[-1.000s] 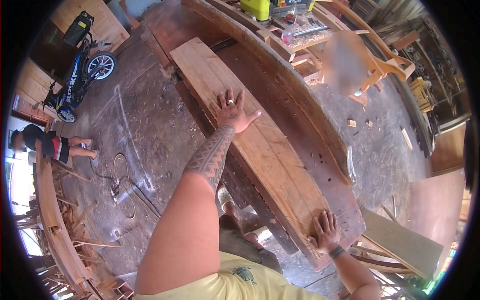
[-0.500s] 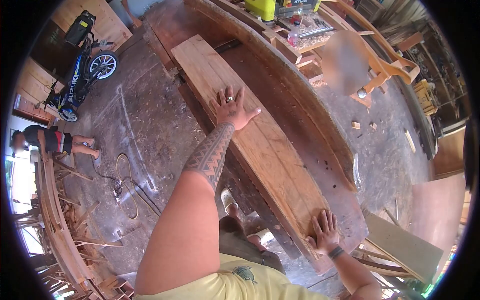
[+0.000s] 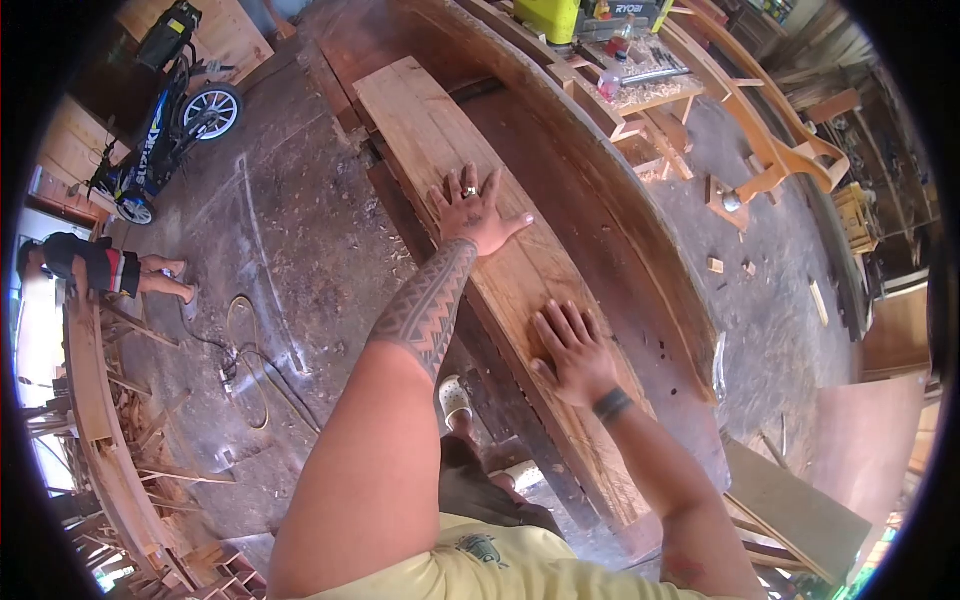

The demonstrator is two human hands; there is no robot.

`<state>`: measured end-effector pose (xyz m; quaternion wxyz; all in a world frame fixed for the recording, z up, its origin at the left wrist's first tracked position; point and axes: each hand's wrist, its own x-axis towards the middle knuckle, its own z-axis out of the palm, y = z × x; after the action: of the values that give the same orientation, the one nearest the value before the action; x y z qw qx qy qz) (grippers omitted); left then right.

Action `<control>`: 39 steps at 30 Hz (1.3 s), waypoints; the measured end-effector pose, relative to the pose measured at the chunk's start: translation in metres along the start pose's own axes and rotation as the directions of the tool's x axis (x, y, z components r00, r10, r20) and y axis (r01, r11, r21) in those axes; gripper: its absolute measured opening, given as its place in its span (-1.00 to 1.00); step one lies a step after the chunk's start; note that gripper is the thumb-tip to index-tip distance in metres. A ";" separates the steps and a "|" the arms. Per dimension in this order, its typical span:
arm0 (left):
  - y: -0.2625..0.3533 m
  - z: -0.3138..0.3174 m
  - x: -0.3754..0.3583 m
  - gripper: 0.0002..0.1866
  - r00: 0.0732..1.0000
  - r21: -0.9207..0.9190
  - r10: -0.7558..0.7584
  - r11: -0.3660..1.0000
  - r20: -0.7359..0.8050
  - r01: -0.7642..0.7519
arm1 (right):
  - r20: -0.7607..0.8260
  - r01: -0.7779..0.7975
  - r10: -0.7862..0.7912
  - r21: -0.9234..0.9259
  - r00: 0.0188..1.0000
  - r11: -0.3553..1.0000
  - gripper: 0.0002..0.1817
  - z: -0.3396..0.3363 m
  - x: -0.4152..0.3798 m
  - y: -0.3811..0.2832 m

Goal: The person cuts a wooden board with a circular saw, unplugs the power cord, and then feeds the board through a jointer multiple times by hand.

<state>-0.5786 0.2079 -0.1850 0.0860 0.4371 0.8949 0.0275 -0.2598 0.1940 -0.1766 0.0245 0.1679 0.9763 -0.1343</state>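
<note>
Two hands: both flat on one plank (image 3: 470, 170), fingers spread, gripping nothing.
Left hand (image 3: 472, 212): palm down at mid-plank, ring on one finger, thumb out to the side.
Right hand (image 3: 572, 352): palm down nearer the body, well apart from the left.
Plank: long, pale, lying on darker beams (image 3: 600, 230) above the floor (image 3: 290, 250).
Motorbike (image 3: 160, 110): parked far left.
Cable (image 3: 245, 350): looped on the floor.

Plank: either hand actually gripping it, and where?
Neither grips. Left hand and right hand both lie flat, palms down, on the plank's top face, fingers spread.
</note>
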 end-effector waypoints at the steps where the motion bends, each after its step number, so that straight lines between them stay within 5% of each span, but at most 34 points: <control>1: -0.001 0.000 0.002 0.19 1.000 -0.002 0.003 1.000 0.000 -0.003 | 0.002 0.008 -0.008 -0.005 1.000 1.000 -0.16 0.001 0.009 0.001; 8: -0.014 0.006 0.011 0.14 0.997 -0.083 0.027 0.996 -0.070 -0.033 | 0.035 0.016 -0.015 -0.025 0.999 1.000 -0.17 -0.002 0.032 -0.001; 11: -0.040 0.047 0.014 0.08 0.933 -0.297 0.034 0.943 -0.358 -0.148 | 0.041 0.019 -0.019 -0.006 0.999 1.000 -0.16 -0.005 0.038 -0.002; 14: -0.072 0.055 -0.045 0.05 0.819 -0.691 -0.339 0.717 -0.464 -0.095 | 0.044 0.023 -0.023 -0.009 0.999 1.000 -0.16 -0.002 0.041 -0.002; 16: -0.066 0.089 -0.082 0.03 0.665 -0.827 -0.734 0.455 -0.137 0.331 | 0.041 0.029 -0.028 -0.014 0.999 0.999 -0.15 -0.001 0.045 -0.002; 18: -0.069 0.151 -0.095 0.07 0.667 -0.765 -0.702 0.280 0.250 0.581 | 0.042 0.034 -0.033 -0.013 0.999 0.999 -0.15 -0.001 0.048 -0.002; 21: -0.062 0.162 -0.097 0.18 0.729 -0.952 -0.659 0.064 0.186 0.300 | 0.040 0.042 -0.040 -0.041 0.998 0.998 -0.15 -0.001 0.053 -0.002; 27: -0.057 0.138 -0.099 0.28 0.720 -0.874 -0.677 0.246 0.154 0.418 | 0.006 0.029 -0.029 -0.068 1.000 0.997 -0.15 -0.001 0.067 -0.003; 39: -0.053 0.116 -0.104 0.19 0.720 -0.874 -0.664 0.208 0.203 0.439 | -0.018 0.047 -0.049 -0.120 0.999 0.992 -0.15 0.001 0.102 0.000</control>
<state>-0.5365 0.0901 -0.2921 0.2047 -0.0318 0.8404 0.5009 -0.3562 0.2261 -0.1872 0.0211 0.1439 0.9866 -0.0745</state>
